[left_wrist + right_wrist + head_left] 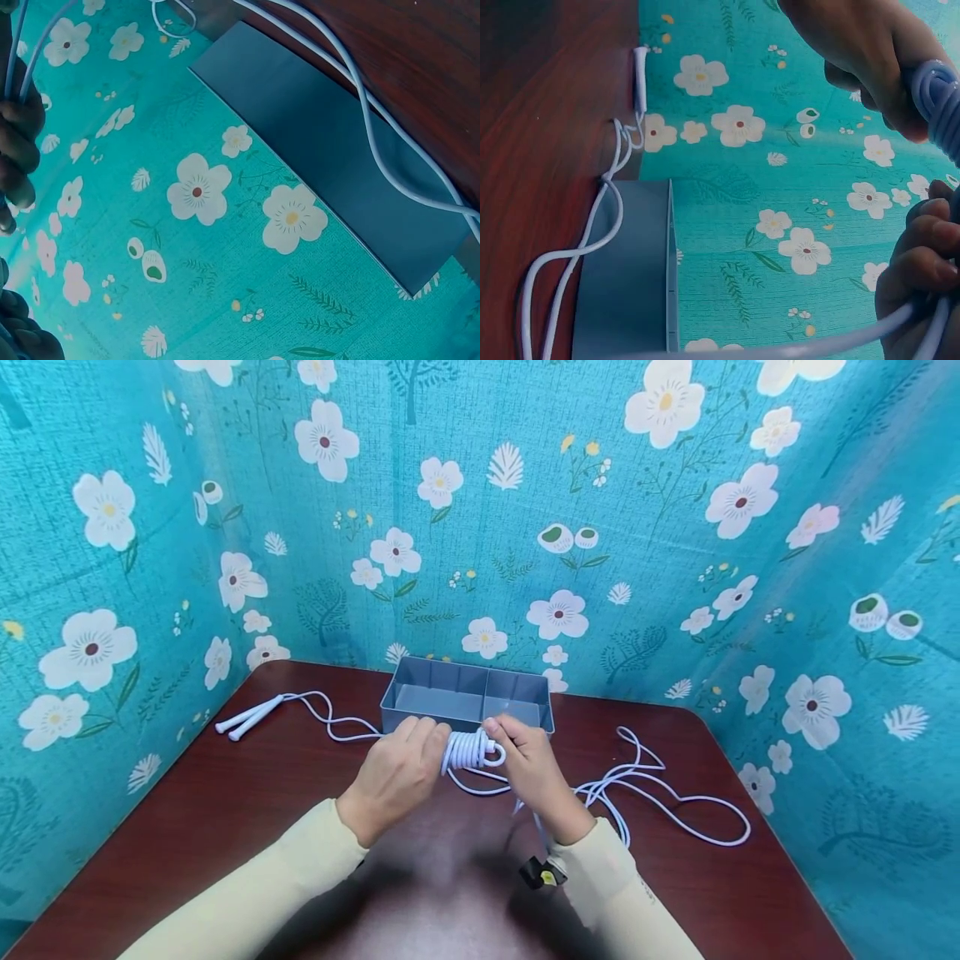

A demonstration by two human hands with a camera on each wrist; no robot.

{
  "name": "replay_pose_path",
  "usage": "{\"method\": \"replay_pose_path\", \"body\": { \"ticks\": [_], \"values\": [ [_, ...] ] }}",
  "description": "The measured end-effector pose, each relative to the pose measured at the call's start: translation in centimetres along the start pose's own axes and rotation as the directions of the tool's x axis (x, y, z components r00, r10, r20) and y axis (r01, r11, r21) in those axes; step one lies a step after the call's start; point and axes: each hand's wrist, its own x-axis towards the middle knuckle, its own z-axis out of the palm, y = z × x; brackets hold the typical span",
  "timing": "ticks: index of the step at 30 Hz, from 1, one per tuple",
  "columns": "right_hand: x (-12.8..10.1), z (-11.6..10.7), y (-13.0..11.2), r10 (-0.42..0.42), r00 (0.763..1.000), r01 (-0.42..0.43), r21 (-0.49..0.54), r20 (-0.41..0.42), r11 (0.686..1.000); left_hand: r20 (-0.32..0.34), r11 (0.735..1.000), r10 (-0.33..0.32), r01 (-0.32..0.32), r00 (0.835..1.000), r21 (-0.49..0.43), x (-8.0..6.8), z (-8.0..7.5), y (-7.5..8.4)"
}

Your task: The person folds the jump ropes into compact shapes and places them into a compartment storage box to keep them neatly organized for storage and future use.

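Observation:
A white jump rope lies across the dark red table. Part of it is wound into a small coil held between both hands in front of a grey divided box. My left hand grips the coil's left end with curled fingers. My right hand pinches the coil's right end and a strand of rope. The coil shows again in the right wrist view, beside the left hand. The rope's two white handles lie at the table's far left. Loose loops trail off to the right.
Teal flowered cloth walls the table on the left, back and right. The grey box stands at the table's back edge against the cloth. Rope strands run along the box's side. A small black tag sits at my right wrist.

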Motion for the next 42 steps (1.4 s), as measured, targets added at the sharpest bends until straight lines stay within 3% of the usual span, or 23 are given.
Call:
{"method": "replay_pose_path", "body": {
  "ticks": [6,11,15,20,26,30,34,38,42],
  "values": [
    [-0.6,0.8,0.9,0.032,0.997,-0.033,0.006,0.076,0.999,0.01,0.998,-0.062,0.062,0.998,0.001,0.3,-0.2,-0.3],
    [-1.2,1.7,1.4,-0.01,0.995,0.021,-0.114,0.095,0.993,0.042,0.995,-0.101,0.101,0.994,-0.004,0.4,-0.2,-0.5],
    [-1.5,2.4,1.0,-0.034,0.992,0.063,-0.243,0.122,0.968,0.05,0.991,-0.134,0.134,0.99,0.005,0.4,-0.1,-0.6],
    [-1.9,3.3,0.3,-0.054,0.984,0.125,-0.438,0.171,0.89,0.037,0.987,-0.159,0.158,0.987,0.036,0.4,0.5,-1.0],
    [-2.7,3.9,-0.8,-0.016,0.966,0.182,-0.63,0.26,0.755,0.04,0.981,-0.186,0.183,0.982,0.07,0.4,1.1,-1.6],
    [-3.1,4.1,-1.5,-0.012,0.96,0.214,-0.704,0.28,0.678,0.054,0.973,-0.226,0.222,0.973,0.068,0.3,1.2,-2.0],
    [-3.1,3.9,-1.9,-0.001,0.969,0.191,-0.751,0.246,0.632,0.029,0.961,-0.267,0.264,0.963,0.08,0.6,1.1,-3.1],
    [-2.7,3.1,-2.2,-0.104,0.978,0.206,-0.794,0.179,0.572,-0.014,0.946,-0.309,0.309,0.951,0.1,1.0,1.1,-4.5],
    [-2.2,2.3,-3.0,-0.253,0.95,0.289,-0.822,0.183,0.491,-0.024,0.934,-0.344,0.345,0.939,0.092,1.6,1.1,-5.1]
  ]
}}
